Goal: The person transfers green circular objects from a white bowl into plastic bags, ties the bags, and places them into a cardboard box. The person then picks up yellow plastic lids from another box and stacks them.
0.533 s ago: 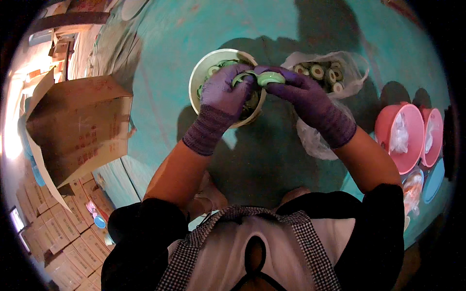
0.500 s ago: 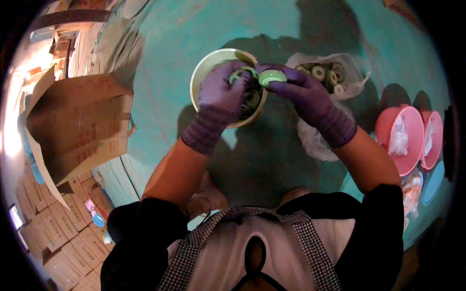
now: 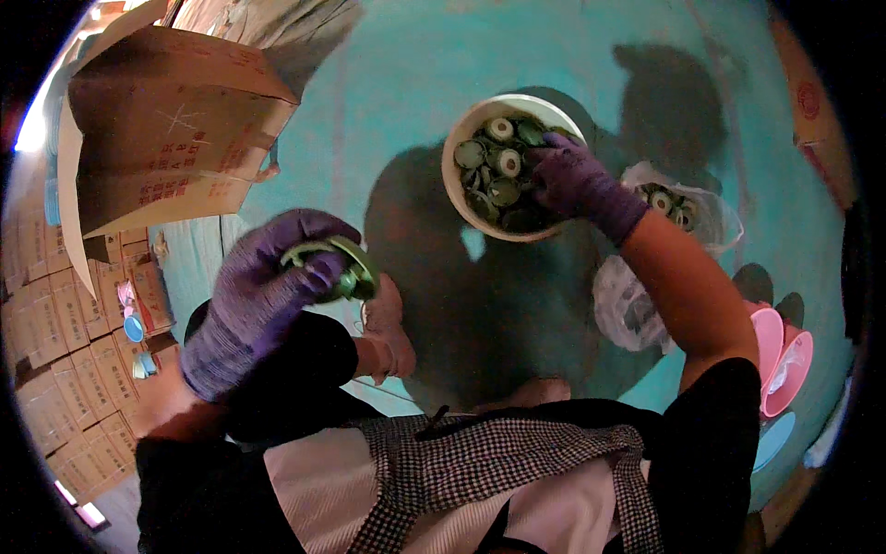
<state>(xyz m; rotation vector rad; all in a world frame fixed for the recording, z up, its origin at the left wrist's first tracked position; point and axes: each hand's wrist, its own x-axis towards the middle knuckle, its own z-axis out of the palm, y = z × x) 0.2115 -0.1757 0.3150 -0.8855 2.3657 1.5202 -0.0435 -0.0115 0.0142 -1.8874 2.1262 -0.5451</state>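
The left hand (image 3: 277, 272), in a purple knit glove, is raised to the left of the bucket and apart from it. Its grip is closed around a green rounded part (image 3: 366, 270) with a curved rim; the fingers curl into its inner side.

The right hand (image 3: 569, 175), gloved alike, extends over the right rim of the white round bucket (image 3: 450, 175), its fingers down among the contents. The state of this grip cannot be determined, as the fingertips are hidden.

The bucket stands on the green floor (image 3: 415, 65) and contains dark green round parts (image 3: 469, 154) together with pale-faced rings (image 3: 508, 163). A translucent plastic bag (image 3: 720, 222), holding similar rings, lies to the right of the bucket, partly behind the right forearm. Pink basins (image 3: 787, 374) are positioned farther right. An open cardboard box (image 3: 175, 111) is located at upper left.
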